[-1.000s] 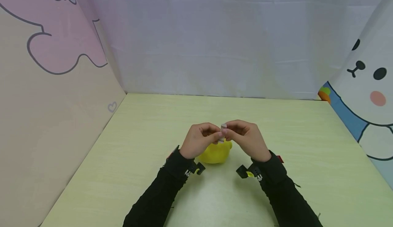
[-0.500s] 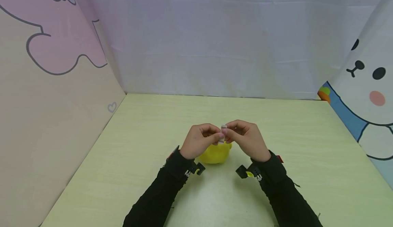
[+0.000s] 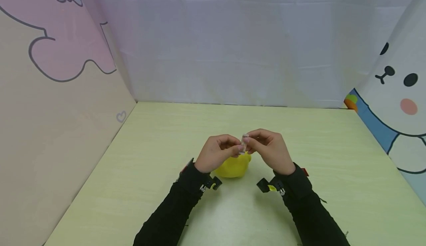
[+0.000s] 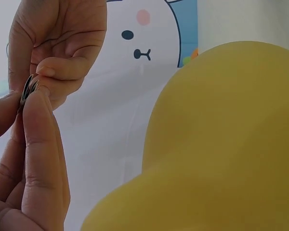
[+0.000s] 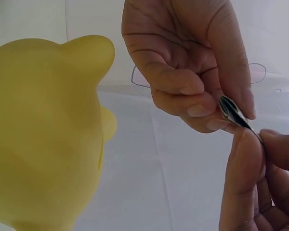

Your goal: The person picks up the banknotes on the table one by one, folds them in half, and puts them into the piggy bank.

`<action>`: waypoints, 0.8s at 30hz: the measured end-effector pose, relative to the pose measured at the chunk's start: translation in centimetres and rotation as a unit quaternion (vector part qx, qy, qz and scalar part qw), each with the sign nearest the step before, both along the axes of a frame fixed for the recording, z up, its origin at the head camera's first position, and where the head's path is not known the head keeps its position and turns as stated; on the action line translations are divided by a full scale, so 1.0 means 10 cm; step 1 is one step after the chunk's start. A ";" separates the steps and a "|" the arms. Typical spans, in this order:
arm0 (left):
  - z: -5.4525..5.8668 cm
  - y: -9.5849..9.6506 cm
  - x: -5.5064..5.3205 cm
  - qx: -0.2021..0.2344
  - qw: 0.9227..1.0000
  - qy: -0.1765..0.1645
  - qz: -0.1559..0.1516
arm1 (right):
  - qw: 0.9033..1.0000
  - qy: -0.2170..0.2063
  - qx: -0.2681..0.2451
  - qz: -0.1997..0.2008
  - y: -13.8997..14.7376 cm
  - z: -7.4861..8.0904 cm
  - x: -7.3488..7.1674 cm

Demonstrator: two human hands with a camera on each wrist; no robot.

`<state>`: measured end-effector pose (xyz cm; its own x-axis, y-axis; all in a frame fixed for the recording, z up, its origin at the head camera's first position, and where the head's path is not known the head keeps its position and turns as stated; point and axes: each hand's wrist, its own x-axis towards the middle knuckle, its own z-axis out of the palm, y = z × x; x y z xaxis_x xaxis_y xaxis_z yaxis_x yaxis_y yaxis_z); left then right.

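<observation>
Between both hands is a small, thin piece of folded paper, pale in the head view. Its stacked layers show edge-on in the right wrist view, where the folded paper is slightly spread at one end. My left hand pinches its lower part between thumb and fingers. Higher up, the right hand pinches the other end. Below and behind the left hand sits a smooth yellow rounded figure, partly covered by that hand. The yellow figure shows rounded bumps in the right wrist view, like a piggy bank.
A pale yellow-green table lies beneath. White sheeting rises at its far edge, with cartoon-printed sheets on the left and right. Small black cameras sit on both wrists, close to the yellow figure's level.
The right hand has shifted slightly right, and its fingertips now stand a little farther from the left's. More of the folded paper shows between them. The yellow figure stays in place.
</observation>
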<state>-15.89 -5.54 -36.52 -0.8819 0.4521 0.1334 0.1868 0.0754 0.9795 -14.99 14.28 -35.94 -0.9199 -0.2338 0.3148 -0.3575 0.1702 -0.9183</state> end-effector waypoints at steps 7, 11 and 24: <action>0.02 0.01 0.01 -0.018 1.000 -0.001 -0.001 | 1.000 -0.003 -0.012 0.004 0.00 0.02 0.01; 0.02 0.01 0.02 -0.022 1.000 0.014 0.004 | 1.000 -0.019 -0.008 0.008 0.01 0.01 0.01; 0.01 0.01 0.03 -0.017 0.999 0.027 0.024 | 0.999 -0.033 0.007 0.012 0.01 0.01 0.01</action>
<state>-15.64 -5.40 -36.42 -0.8943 0.4153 0.1665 0.2346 0.1183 0.9649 -14.88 14.41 -35.89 -0.9326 -0.2609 0.2494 -0.2998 0.1756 -0.9377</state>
